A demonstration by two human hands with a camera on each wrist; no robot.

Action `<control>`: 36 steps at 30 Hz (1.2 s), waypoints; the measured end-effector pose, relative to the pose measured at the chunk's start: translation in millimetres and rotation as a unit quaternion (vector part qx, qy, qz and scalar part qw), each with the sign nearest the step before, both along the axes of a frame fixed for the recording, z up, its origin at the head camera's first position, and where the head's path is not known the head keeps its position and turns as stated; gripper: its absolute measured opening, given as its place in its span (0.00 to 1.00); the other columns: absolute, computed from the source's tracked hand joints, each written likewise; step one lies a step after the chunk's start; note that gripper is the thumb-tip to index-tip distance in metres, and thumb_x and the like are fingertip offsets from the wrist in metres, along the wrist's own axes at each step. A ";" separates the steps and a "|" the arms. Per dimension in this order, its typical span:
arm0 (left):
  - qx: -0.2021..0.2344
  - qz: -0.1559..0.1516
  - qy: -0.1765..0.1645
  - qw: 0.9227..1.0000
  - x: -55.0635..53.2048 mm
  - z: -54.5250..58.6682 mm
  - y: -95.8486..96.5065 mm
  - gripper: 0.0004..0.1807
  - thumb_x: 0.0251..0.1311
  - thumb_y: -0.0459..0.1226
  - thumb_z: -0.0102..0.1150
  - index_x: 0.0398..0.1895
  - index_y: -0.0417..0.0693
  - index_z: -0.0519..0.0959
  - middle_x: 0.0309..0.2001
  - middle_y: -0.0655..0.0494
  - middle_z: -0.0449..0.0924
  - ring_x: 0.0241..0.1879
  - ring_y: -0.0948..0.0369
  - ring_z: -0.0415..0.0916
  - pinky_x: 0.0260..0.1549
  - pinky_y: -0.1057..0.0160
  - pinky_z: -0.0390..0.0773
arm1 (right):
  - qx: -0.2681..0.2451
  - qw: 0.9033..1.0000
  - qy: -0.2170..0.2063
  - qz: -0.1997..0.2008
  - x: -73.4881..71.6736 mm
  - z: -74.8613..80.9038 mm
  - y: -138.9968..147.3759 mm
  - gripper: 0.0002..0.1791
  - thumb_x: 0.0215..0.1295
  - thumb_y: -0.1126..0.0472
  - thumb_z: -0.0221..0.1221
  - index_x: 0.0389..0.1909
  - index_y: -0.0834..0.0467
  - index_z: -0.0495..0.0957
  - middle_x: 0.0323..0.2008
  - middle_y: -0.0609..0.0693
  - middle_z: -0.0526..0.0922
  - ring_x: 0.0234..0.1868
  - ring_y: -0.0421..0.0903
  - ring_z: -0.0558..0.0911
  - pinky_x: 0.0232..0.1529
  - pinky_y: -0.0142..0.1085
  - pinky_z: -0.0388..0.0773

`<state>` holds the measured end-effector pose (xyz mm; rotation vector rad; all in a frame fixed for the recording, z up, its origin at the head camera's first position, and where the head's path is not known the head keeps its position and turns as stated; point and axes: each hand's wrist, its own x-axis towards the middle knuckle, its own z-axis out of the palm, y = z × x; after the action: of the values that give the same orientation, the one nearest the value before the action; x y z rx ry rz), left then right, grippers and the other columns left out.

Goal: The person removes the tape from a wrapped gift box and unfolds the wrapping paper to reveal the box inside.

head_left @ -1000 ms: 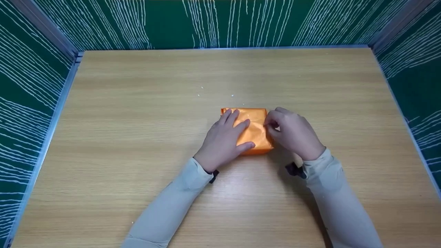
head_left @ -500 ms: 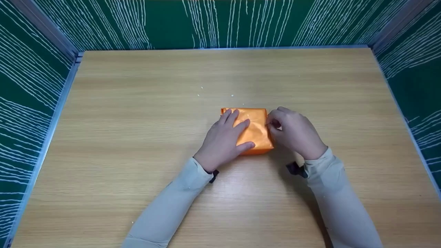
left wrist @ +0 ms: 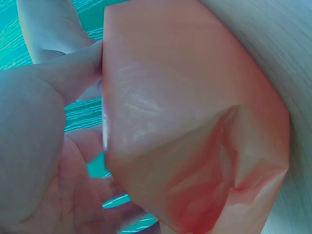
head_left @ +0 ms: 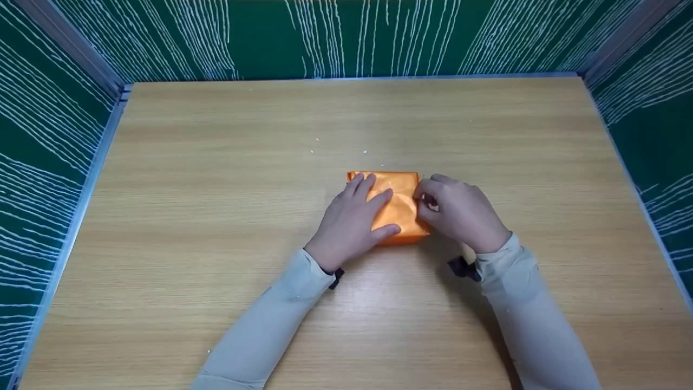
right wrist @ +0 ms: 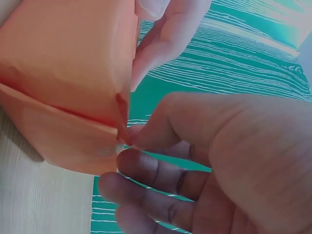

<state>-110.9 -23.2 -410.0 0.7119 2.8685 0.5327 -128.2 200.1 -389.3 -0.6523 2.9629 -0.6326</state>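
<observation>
A box-shaped package in shiny orange wrapping paper lies on the table. My left hand rests on its top with the fingers spread, over the package's left part. At the right side, thumb and index finger of my right hand pinch a small piece of the orange paper at the package's edge. In the right wrist view, that pinched paper fold stands up between a folded side and the top. Creased, gathered paper shows on one end in the left wrist view.
The package sits on a light wood table. Several tiny white specks lie behind the package. Green panels with white streaks surround the table at the back and both sides.
The right hand shifts slightly right along the package's edge, then back left over it, still at the paper. The left hand and the package stay in place.
</observation>
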 end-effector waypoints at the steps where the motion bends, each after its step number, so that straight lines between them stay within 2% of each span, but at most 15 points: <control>1: -0.002 0.001 -0.003 1.000 0.0 0.0 0.2 0.39 0.70 0.64 0.54 0.77 0.56 0.69 0.81 0.45 0.56 0.81 0.46 0.47 0.74 0.47 0.61 | -0.001 1.000 -0.004 -0.001 0.1 -0.4 -0.4 0.04 0.63 0.65 0.63 0.38 0.58 0.84 0.30 0.51 0.78 0.28 0.49 0.76 0.31 0.41 0.73; 5: -0.005 0.003 -0.008 1.000 0.0 -0.6 0.2 0.39 0.70 0.65 0.53 0.77 0.57 0.68 0.81 0.46 0.55 0.81 0.46 0.47 0.74 0.47 0.60 | -0.007 1.000 -0.011 -0.003 0.2 -2.1 -2.3 0.04 0.66 0.62 0.65 0.38 0.58 0.84 0.30 0.51 0.79 0.29 0.49 0.76 0.32 0.40 0.74; 8: -0.003 0.000 0.002 1.000 0.2 -0.9 -0.2 0.39 0.69 0.65 0.53 0.77 0.56 0.69 0.80 0.45 0.57 0.81 0.46 0.48 0.74 0.47 0.61 | -0.015 1.000 0.005 0.000 0.3 -2.0 -2.6 0.02 0.67 0.66 0.63 0.37 0.59 0.84 0.29 0.51 0.79 0.28 0.49 0.76 0.32 0.40 0.74; 12: 0.003 -0.003 0.019 1.000 0.6 -1.7 -0.9 0.38 0.69 0.64 0.55 0.76 0.55 0.71 0.79 0.44 0.59 0.80 0.45 0.50 0.73 0.48 0.63 | -0.027 0.999 0.023 0.003 -0.2 -1.4 -1.8 0.05 0.66 0.71 0.60 0.35 0.61 0.84 0.29 0.52 0.79 0.29 0.49 0.76 0.33 0.41 0.74; 22: 0.003 -0.004 0.018 1.000 0.3 -2.1 -0.6 0.38 0.69 0.64 0.54 0.76 0.55 0.71 0.79 0.44 0.58 0.80 0.45 0.49 0.73 0.47 0.63 | -0.046 0.999 0.005 -0.017 -2.1 1.2 1.0 0.05 0.67 0.71 0.61 0.36 0.62 0.85 0.31 0.54 0.83 0.31 0.51 0.78 0.37 0.43 0.76; 31: -0.001 -0.001 0.005 1.000 0.2 -1.5 0.0 0.38 0.70 0.64 0.53 0.77 0.57 0.70 0.80 0.46 0.56 0.81 0.46 0.48 0.73 0.47 0.62 | -0.021 0.998 0.036 -0.042 -1.0 -1.0 4.0 0.03 0.65 0.68 0.64 0.37 0.61 0.85 0.31 0.53 0.85 0.29 0.51 0.79 0.33 0.45 0.79; 36: 0.002 -0.001 0.002 1.000 0.4 -1.7 -0.3 0.38 0.70 0.64 0.53 0.77 0.57 0.70 0.80 0.45 0.56 0.81 0.46 0.47 0.74 0.47 0.61 | -0.016 0.998 0.030 -0.053 -0.5 0.0 5.4 0.04 0.66 0.66 0.64 0.38 0.61 0.85 0.30 0.53 0.84 0.28 0.51 0.78 0.32 0.44 0.77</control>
<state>-110.5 -23.5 -411.7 0.7164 2.8714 0.5373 -128.6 205.5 -389.3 -0.5281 3.0661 -0.6802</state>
